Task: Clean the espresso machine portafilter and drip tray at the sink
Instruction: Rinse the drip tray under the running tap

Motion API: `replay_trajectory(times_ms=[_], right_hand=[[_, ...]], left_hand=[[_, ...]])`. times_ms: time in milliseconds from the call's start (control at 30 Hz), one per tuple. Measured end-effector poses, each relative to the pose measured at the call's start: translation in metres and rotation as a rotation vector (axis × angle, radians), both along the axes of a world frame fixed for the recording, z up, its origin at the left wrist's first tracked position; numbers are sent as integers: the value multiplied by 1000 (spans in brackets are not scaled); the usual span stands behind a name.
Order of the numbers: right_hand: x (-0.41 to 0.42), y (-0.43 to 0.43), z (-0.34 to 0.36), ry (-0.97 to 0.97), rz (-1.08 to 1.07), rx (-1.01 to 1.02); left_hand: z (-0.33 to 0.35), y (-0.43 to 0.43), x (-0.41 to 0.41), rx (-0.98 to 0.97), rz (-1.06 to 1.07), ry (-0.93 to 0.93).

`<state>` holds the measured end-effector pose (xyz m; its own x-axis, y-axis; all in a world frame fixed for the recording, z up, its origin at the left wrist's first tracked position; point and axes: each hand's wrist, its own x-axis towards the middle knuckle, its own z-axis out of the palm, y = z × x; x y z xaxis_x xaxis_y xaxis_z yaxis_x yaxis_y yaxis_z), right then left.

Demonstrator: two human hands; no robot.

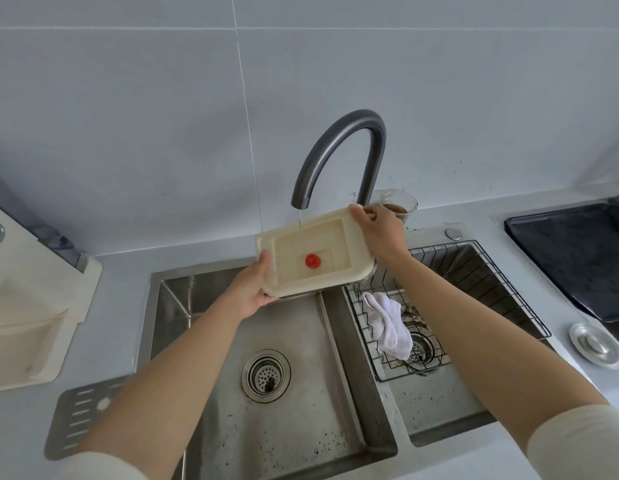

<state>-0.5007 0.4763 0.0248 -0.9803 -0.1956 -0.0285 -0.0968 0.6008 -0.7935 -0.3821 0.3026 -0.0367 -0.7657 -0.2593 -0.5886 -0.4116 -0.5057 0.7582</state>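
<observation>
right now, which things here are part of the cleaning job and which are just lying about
In the job: cream plastic drip tray held by left hand and right hand; dark grey curved faucet running water; steel sink.
Lying about: white cloth in black wire basket; clear cup of brown liquid; round steel lid.

Both hands, left hand (254, 289) and right hand (381, 230), grip the drip tray (336, 233) under the faucet (339, 150); a thin stream, seemingly, falls between their fingers (358, 211).
</observation>
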Motion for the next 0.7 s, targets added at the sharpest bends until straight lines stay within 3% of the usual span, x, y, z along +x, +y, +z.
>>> replay_trajectory(times_ms=[333, 700], right_hand=[[-4, 10, -3, 55, -34, -68], [-10, 0, -13, -109, -57, -171]], left_hand=[[8, 3, -11, -58, -20, 51], [31, -20, 2, -293, -78, 45]])
